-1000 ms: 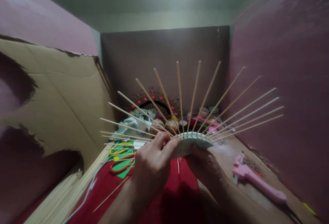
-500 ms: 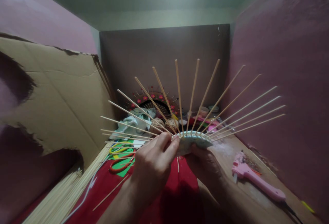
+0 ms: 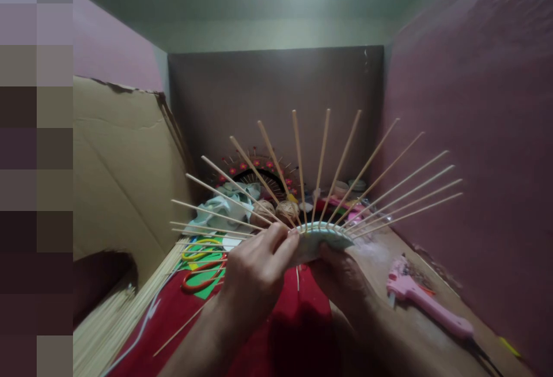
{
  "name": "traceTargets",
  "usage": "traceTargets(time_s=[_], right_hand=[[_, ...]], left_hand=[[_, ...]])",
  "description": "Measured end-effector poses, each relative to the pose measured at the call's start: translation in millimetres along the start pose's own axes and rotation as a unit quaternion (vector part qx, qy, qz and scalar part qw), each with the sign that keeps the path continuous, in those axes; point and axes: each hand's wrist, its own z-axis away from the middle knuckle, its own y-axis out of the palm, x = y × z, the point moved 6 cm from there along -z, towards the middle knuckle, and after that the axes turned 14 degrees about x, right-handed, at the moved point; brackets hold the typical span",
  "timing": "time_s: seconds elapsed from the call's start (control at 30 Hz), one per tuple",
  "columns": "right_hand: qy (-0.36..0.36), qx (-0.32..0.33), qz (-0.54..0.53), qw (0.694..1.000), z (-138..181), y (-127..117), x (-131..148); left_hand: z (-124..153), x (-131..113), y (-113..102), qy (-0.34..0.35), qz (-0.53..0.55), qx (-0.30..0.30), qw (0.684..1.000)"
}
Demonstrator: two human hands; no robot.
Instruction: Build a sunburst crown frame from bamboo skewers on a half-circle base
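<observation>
A pale round disc [image 3: 317, 244] is held up between my two hands, tilted so that I see it nearly edge-on. Thin wooden sticks [image 3: 325, 164] fan out all round its rim like rays. My left hand [image 3: 259, 259] is closed at the disc's left edge, thumb and forefinger pressed together near the base of the sticks. Whether it pinches one stick or the disc's edge is hidden. My right hand [image 3: 345, 279] grips the disc from below on the right, with the thumb on its near face. One stick [image 3: 298, 279] points down under the disc.
A pink hot glue gun [image 3: 432, 302] lies at right. Scissors with orange-red handles [image 3: 201, 276] and yellow-handled scissors [image 3: 201, 250] rest on green sheet at left. Beyond are twine balls [image 3: 287, 211] and a flower-trimmed round frame [image 3: 259, 164]. Long sticks [image 3: 116, 331] lie beside cardboard [image 3: 125, 152]. Red cloth [image 3: 298, 336] lies below.
The disc and its sticks have turned or tilted slightly, their right-hand tips shifting left and the upper tips lower. Both hands keep their hold. The view has shifted a little.
</observation>
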Motion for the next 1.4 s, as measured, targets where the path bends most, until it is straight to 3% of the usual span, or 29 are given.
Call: traceTargets(time_s=[0.3,1.4], right_hand=[[0.001,0.006,-0.005,1.000,0.6,1.8,-0.8],[0.002,0.023,-0.005,1.000,1.4,5.1,0.6]], left_hand=[[1.5,-3.5,-0.5,-0.019,-0.007,-0.046,0.999],[3.3,-5.7,-0.4,-0.014,0.023,-0.037,0.999]])
